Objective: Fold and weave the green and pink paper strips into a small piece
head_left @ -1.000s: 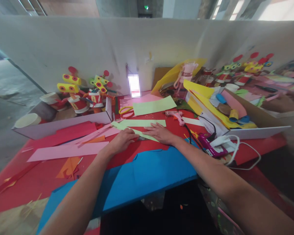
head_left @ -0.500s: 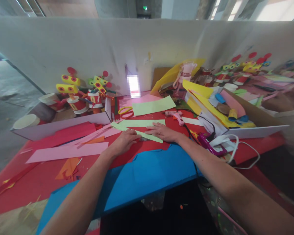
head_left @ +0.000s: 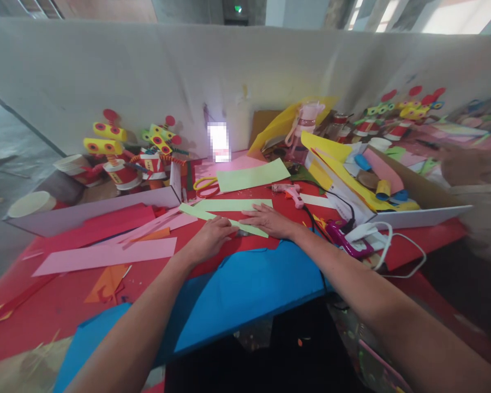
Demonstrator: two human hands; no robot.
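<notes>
A narrow light-green paper strip [head_left: 199, 212] slants across the red paper in front of me, with its right end near my right hand. My left hand [head_left: 213, 238] rests at the strip's lower edge, its fingers bent and pressed together. By those fingertips a small greyish thing [head_left: 243, 232] shows, mostly hidden, so its kind is unclear. My right hand [head_left: 268, 220] lies palm down over the strip, fingers stretched out to the left. Behind both hands is a second, straight light-green strip [head_left: 223, 205]. Farther back lies a wider light-green paper sheet [head_left: 253, 175].
Scissors [head_left: 205, 185] with yellow handles lie behind the strips. A pink glue gun [head_left: 291, 192] and a purple power strip [head_left: 351, 240] with cables are at right. White boxes [head_left: 425, 216] hold paper and rolls. Paper-cup figures [head_left: 120, 173] stand left; pink strips [head_left: 106, 256] lie nearer.
The view has shifted slightly, so everything sits a little farther left. Both hands keep nearly the same place on the green strip.
</notes>
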